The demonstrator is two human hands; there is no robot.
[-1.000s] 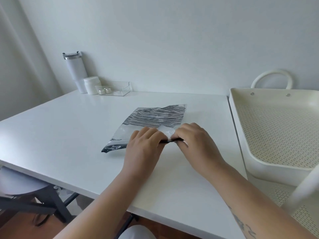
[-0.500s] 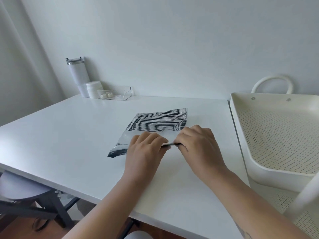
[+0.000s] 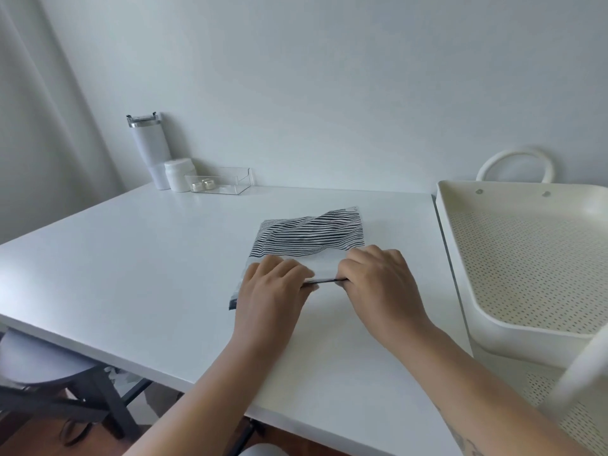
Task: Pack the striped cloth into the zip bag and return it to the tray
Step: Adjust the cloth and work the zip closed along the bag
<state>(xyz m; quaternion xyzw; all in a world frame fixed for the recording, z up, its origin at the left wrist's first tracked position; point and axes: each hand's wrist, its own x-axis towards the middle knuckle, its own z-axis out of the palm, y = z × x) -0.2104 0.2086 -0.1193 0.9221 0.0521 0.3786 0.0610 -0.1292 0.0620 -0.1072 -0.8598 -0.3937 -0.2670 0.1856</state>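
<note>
The clear zip bag (image 3: 324, 264) lies flat on the white table (image 3: 131, 258) with the black-and-white striped cloth (image 3: 312, 235) inside its far half. My left hand (image 3: 269, 291) and my right hand (image 3: 381, 281) both pinch the bag's dark zip strip (image 3: 325, 280) along its near edge, left hand toward the left end, right hand toward the right end. The fingers cover most of the strip. The cream perforated tray (image 3: 487, 311) stands just right of the table, nothing visible in it.
At the table's back left stand a white tumbler (image 3: 148, 149), a small white jar (image 3: 179, 174) and a clear box (image 3: 220, 182) with two small metal items. A grey chair (image 3: 42, 373) sits below the table's left edge. A lower cart shelf (image 3: 575, 409) shows at bottom right.
My left hand has slid left along the zip strip, covering more of the bag's left corner. The right hand holds its place. The view tilted slightly upward.
</note>
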